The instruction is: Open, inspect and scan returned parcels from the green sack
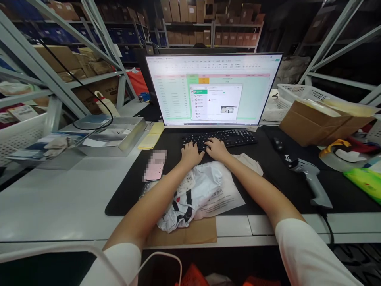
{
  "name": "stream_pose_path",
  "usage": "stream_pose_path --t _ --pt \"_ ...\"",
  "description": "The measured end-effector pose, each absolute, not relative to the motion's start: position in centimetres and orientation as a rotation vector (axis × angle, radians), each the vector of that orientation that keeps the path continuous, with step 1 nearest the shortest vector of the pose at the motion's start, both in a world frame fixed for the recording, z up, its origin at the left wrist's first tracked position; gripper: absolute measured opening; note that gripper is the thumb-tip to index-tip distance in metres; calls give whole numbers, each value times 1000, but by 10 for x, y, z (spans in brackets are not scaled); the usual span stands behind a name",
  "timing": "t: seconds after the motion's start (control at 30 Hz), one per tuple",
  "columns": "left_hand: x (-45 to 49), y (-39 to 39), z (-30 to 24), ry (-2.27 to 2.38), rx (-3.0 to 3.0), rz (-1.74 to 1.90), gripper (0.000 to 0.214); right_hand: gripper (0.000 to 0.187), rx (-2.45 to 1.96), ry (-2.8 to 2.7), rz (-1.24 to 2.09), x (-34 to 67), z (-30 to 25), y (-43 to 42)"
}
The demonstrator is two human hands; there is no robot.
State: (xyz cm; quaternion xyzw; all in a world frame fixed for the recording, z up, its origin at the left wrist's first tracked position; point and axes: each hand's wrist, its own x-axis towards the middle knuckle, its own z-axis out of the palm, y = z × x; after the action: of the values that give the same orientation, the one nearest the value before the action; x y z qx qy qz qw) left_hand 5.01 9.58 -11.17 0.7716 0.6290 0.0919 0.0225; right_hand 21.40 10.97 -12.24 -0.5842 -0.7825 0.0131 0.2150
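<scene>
Nearest the camera in the head view, a white cable point(59, 248) arcs across the lower left of the frame, before the desk point(65, 190). At centre, the left hand point(192, 156) and right hand point(216, 149) rest on the lower left part of a black keyboard point(238, 138), below the monitor point(174, 87). On both hands the fingers are bent and slightly apart, clamped on nothing.

The keyboard, lying flat on a black desk mat point(127, 198), is judged light, thin and stiff; its short ends would offer the surest hold, clear of the keys. Below the hands, between the forearms, lies a crumpled white plastic mailing bag point(210, 176), partly over a printed sheet point(229, 202). Judged soft and slippery, it would crease under pressure and is best gathered by a fold, away from the label; its contents are hidden, so weight and fragility cannot be told.

Right of centre are a mouse point(278, 143) and a grey barcode scanner point(312, 180), the latter probably rigid and best held by its handle.
</scene>
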Motion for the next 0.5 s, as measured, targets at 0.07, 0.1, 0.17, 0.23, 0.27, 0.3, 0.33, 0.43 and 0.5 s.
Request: stream_pose_path --t 0.07,0.1,0.17,0.23,0.27,0.3,0.33,0.43,0.5 --pt "49 94 -116 1934 2433 340 60 39 -1614 -2155 23 218 -126 109" --pt "48 94 -117 1926 2454 367 59 39 -1611 -2145 20 219 -127 109" --pt "49 96 -117 1922 2477 414 57 43 -1607 -2122 18 220 -129 109" --pt "51 98 -117 1944 2461 435 58 45 -1606 -2097 18 219 -131 109" --pt "52 100 -116 1960 2445 435 58 45 -1608 -2084 17 219 -132 109" --pt "53 102 -116 1972 2431 428 59 43 -1612 -2070 17 219 -132 109" --pt "53 103 -115 1978 2421 417 60 41 -1621 -2052 16 219 -132 109" --pt "55 106 -114 1984 2400 405 63 37 -1664 -1988 9 222 -131 107" --pt "57 107 -114 1989 2393 422 64 35 -1692 -1956 5 224 -131 106"
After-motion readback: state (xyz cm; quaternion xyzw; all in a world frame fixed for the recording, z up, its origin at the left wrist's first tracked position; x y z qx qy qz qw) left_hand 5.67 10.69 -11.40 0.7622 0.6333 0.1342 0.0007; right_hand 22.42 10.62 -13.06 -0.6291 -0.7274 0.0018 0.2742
